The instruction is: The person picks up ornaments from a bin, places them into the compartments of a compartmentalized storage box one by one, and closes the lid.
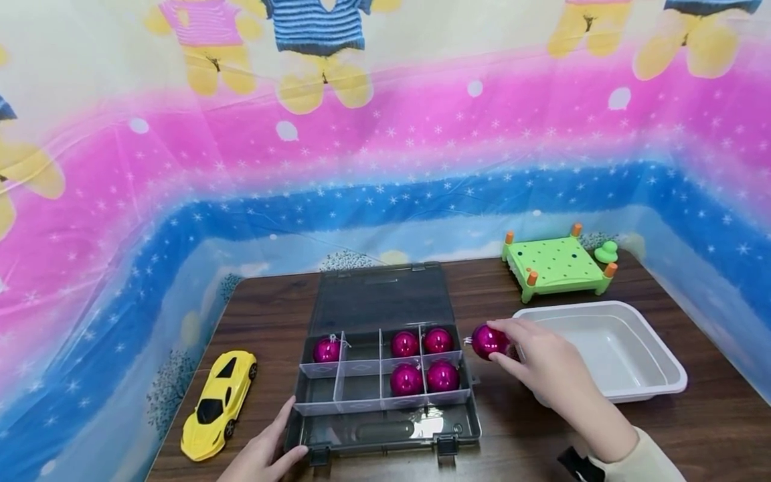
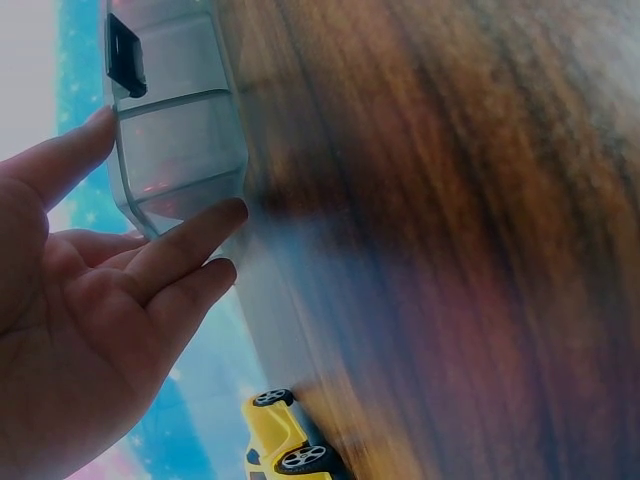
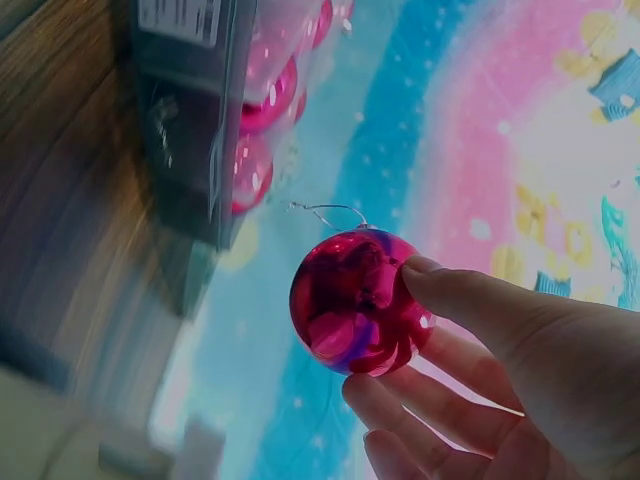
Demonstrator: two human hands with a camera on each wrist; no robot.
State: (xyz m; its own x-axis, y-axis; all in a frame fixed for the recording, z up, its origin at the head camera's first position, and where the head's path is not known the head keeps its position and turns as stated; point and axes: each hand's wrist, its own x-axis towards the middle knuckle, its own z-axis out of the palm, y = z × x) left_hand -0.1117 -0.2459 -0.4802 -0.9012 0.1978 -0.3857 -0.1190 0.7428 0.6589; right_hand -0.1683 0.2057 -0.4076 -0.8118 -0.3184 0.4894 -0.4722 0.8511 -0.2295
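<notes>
My right hand [image 1: 545, 355] pinches a shiny magenta Christmas bauble [image 1: 490, 342] between thumb and fingers, just right of the box. A silver cap and a thin loop of string show on the bauble [image 3: 360, 300] in the right wrist view. The grey see-through compartment box [image 1: 385, 406] lies with its lid [image 1: 384, 298] folded back. Several like baubles sit in it: one bauble [image 1: 326, 349] at the back left, the others in the right-hand compartments. My left hand [image 1: 265, 445] touches the box's front left corner, thumb at the front, fairly straight fingers along the side.
A white plastic basin [image 1: 608, 355] stands right of the box, beside my right hand. Behind it are a green toy bed [image 1: 557, 266] with orange post tops and a small green toy piece [image 1: 606, 252]. A yellow toy car [image 1: 219, 405] stands at the left.
</notes>
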